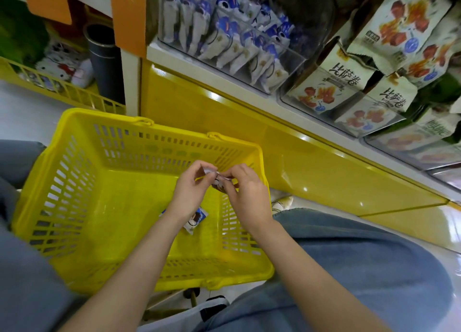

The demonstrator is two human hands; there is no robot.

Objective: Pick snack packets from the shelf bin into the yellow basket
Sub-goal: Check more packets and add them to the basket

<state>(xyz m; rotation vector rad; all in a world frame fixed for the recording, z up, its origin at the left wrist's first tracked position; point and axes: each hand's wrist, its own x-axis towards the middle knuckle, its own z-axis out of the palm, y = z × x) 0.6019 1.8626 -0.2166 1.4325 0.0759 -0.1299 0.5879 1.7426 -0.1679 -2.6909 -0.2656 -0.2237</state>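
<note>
A yellow basket sits on the floor below the shelf. Over its right half, my left hand and my right hand both pinch one small snack packet, held between them above the basket. One blue and white snack packet lies on the basket floor, partly hidden by my left wrist. The clear shelf bin up on the shelf holds several blue and white packets standing in rows.
Right of the bin, more clear bins hold larger white packets with red pictures. The yellow shelf base runs behind the basket. My knees in blue jeans flank the basket. Another yellow basket stands at far left.
</note>
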